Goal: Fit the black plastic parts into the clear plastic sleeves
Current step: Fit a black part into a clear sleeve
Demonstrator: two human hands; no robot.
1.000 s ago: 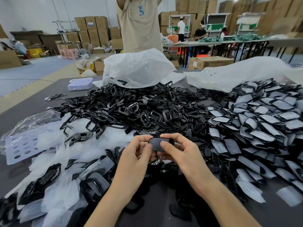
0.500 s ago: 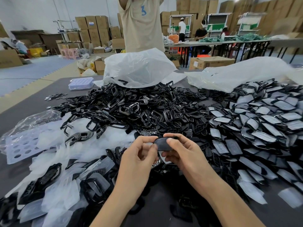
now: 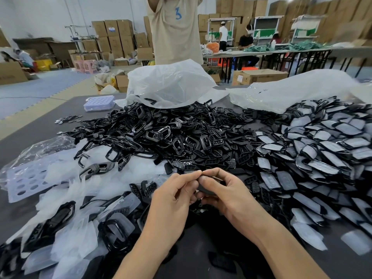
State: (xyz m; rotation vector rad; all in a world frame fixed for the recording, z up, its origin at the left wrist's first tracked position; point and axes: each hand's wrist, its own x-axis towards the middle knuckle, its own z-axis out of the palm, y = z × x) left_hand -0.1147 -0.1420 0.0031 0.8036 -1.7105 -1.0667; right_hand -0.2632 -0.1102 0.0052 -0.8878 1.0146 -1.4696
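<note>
Closest to you, your left hand (image 3: 177, 196) and right hand (image 3: 227, 194) meet over the dark grey surface (image 3: 201, 250). Both are curled around one flat black plastic part (image 3: 207, 189): your left thumb and forefinger pinch its top edge, and your right fingers wrap its far side. You cannot tell whether a sleeve is already on it.

To your left lies a loose heap of clear plastic sleeves (image 3: 66, 234), with a few black pieces among them, beside a white perforated tray (image 3: 26, 178). To your right spreads a heap of sleeved black parts (image 3: 322, 158).

Beyond your hands sits the big pile of bare black plastic parts (image 3: 161, 133), spilling from a crumpled translucent white bag (image 3: 169, 83). Behind it stands a person in a beige shirt (image 3: 175, 31), in front of stacked cardboard boxes (image 3: 114, 35).
</note>
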